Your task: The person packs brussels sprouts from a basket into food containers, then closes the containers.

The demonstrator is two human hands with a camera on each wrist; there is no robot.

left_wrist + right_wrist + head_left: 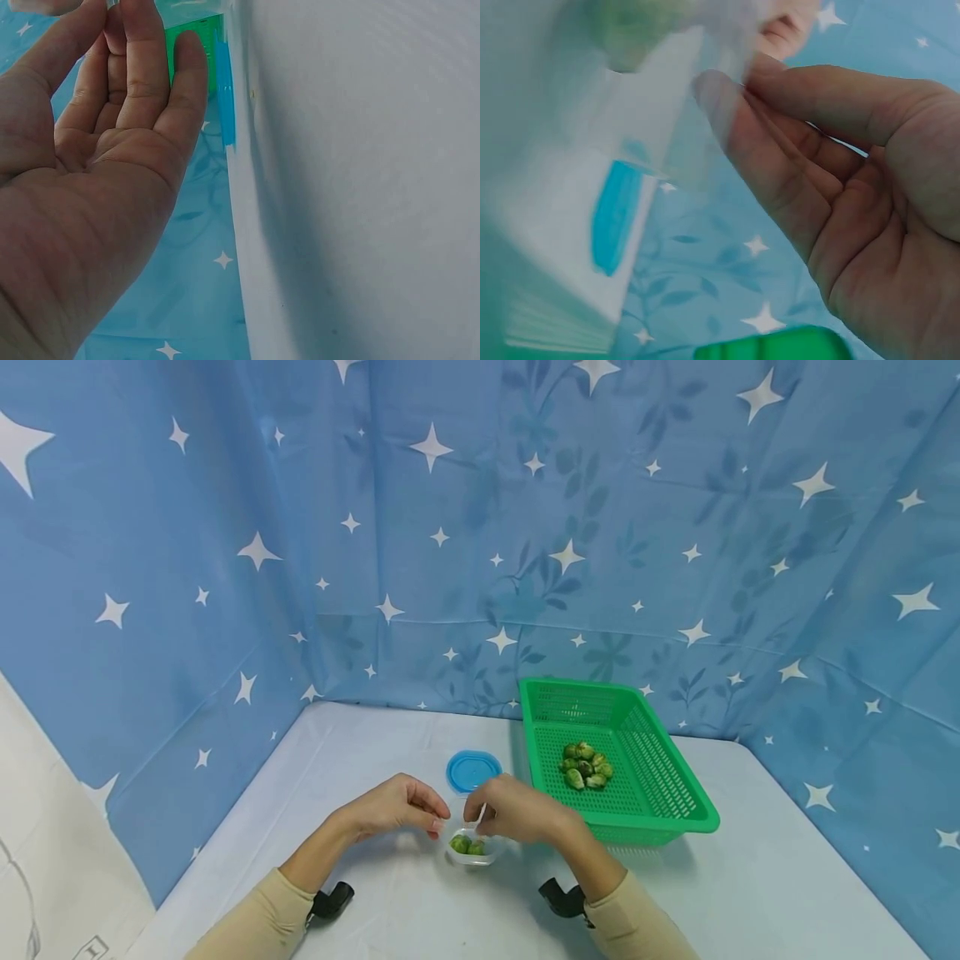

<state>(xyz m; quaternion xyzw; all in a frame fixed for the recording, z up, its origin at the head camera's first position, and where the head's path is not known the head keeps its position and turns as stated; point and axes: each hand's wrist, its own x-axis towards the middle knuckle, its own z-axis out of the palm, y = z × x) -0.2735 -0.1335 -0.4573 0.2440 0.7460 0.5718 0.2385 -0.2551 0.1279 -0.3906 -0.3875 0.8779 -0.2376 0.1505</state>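
Note:
A small clear plastic container (471, 858) with green Brussels sprouts (465, 844) in it is between the two hands at the front middle of the table. The right hand (517, 810) pinches its thin see-through wall between thumb and index finger; one fingertip shows through the plastic in the right wrist view. At the container's left side is the left hand (397, 810), palm turned inward. Its thumb and index tips come together at the top edge of the left wrist view, and whether they grip the plastic cannot be told. Blur softens the container (682, 135) in the right wrist view.
A blue lid (474, 772) lies flat just behind the container. To the right stands a green slotted basket (630, 768) with several more Brussels sprouts (585, 766) on its floor. The white table (375, 902) meets a blue star-patterned curtain (450, 568) at the back and sides.

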